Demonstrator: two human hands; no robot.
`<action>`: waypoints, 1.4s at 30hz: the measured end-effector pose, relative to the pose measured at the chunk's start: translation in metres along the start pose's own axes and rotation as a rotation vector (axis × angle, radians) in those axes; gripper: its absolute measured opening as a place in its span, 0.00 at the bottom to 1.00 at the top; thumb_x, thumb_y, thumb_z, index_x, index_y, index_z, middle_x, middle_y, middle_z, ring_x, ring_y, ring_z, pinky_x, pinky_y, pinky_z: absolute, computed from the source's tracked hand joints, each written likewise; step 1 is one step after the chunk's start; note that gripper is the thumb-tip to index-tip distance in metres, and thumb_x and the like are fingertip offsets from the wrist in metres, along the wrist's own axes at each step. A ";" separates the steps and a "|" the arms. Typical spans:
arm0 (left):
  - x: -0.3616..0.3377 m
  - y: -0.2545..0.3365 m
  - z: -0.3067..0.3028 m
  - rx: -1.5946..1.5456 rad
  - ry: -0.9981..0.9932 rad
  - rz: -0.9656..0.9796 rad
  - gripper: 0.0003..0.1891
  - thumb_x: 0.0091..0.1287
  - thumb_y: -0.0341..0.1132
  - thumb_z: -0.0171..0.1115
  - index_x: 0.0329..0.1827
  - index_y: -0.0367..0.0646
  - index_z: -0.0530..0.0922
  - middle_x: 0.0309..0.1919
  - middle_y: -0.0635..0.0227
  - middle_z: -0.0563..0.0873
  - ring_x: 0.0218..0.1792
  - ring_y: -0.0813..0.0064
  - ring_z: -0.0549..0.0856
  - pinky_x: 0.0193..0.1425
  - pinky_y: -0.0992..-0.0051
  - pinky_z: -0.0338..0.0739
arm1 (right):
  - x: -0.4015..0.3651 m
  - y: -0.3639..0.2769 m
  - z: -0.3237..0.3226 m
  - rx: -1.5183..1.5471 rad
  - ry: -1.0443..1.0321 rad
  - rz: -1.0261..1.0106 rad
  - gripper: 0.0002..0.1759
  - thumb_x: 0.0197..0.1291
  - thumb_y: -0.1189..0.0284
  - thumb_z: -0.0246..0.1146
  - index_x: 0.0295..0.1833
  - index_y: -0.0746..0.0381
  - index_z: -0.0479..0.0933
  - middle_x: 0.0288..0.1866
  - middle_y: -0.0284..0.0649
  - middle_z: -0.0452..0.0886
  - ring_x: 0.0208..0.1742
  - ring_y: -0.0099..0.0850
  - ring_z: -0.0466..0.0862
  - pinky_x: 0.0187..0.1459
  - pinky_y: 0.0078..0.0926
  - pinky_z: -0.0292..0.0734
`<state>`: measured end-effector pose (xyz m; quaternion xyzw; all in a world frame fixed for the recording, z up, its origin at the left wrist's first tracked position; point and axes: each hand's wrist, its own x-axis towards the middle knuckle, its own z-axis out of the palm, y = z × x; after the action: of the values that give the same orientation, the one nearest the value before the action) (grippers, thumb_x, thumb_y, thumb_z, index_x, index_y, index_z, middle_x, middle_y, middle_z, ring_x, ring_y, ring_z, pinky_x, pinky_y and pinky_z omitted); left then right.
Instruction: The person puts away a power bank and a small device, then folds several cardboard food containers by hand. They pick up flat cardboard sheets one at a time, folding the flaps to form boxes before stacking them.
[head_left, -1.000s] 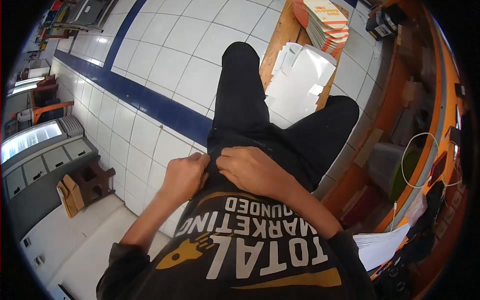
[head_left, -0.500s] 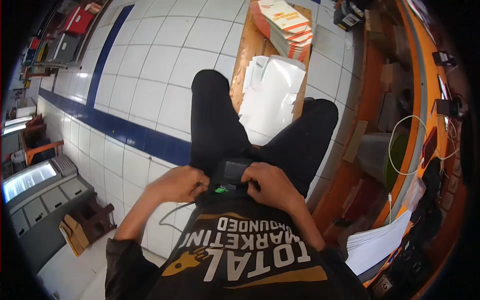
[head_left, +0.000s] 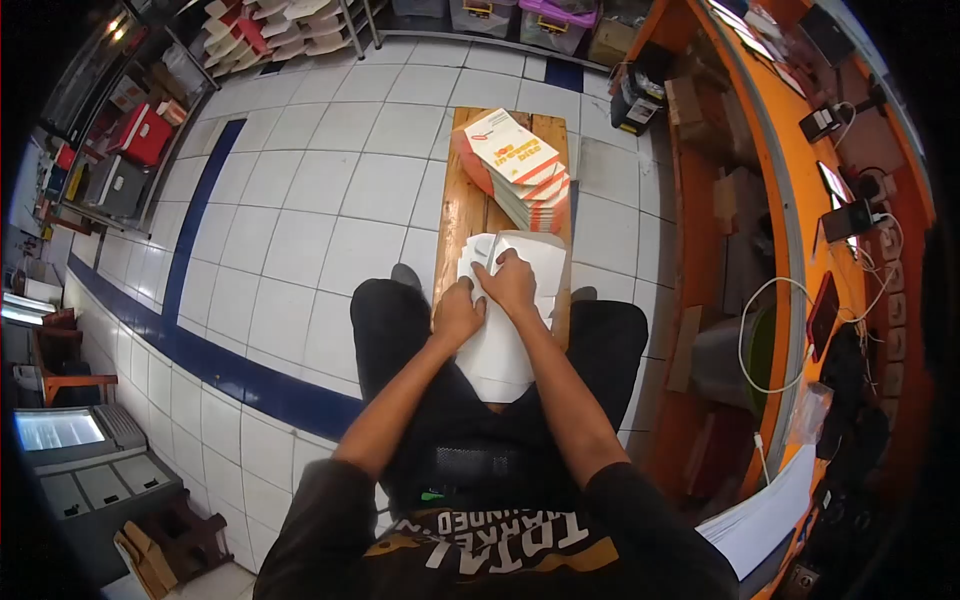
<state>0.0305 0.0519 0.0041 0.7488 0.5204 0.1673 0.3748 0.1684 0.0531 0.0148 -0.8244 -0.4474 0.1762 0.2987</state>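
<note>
While you sit with the low wooden bench (head_left: 460,215) between your knees, the white card sheets (head_left: 497,352) lie directly in front of you, on the near part of this bench and reaching toward your lap. Their long axis goes away from your body, about the same direction as the bench, and not across it. Beyond their far end, just beside it, is the stack of printed pieces (head_left: 512,150) in white and orange, which is turned a little askew to the bench. Your left hand (head_left: 459,312) is at the left side of the sheets, nearer to your body, and its fingers are bent narrow, close to the card. Your right hand (head_left: 513,282) is more forward, over the far half of the sheets, with the fingers also bent and pointing down at the card. So the right hand is the nearer one to the far end and to the printed stack, and the left hand is the nearer one to the left edge. The two hands are near each other, with fingertips almost meeting; whether they pinch one sheet or only press on it, I cannot tell.
</note>
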 end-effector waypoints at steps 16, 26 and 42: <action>0.005 0.011 -0.009 -0.436 -0.058 -0.165 0.18 0.75 0.41 0.61 0.37 0.31 0.84 0.27 0.63 0.88 0.25 0.80 0.82 0.31 0.76 0.77 | -0.084 -0.003 -0.038 0.156 -0.134 -0.328 0.21 0.52 0.72 0.73 0.52 0.68 0.81 0.45 0.47 0.82 0.47 0.37 0.85 0.47 0.34 0.82; -0.024 0.053 -0.041 -0.397 -0.005 -0.029 0.14 0.73 0.35 0.63 0.47 0.28 0.83 0.32 0.57 0.90 0.40 0.73 0.91 0.40 0.70 0.86 | -0.098 -0.003 -0.053 0.598 -0.023 -0.043 0.11 0.69 0.73 0.64 0.49 0.70 0.84 0.36 0.47 0.90 0.36 0.29 0.90 0.40 0.27 0.83; -0.078 0.129 -0.078 -0.623 0.324 0.174 0.04 0.70 0.28 0.66 0.39 0.36 0.84 0.33 0.67 0.87 0.32 0.79 0.85 0.38 0.79 0.79 | -0.093 -0.023 -0.134 1.236 -0.041 0.150 0.11 0.71 0.77 0.63 0.53 0.72 0.81 0.49 0.45 0.86 0.47 0.31 0.89 0.48 0.27 0.90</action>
<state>0.0336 -0.0113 0.1612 0.6038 0.4312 0.4659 0.4821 0.1783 -0.0604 0.1336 -0.5247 -0.2091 0.4391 0.6987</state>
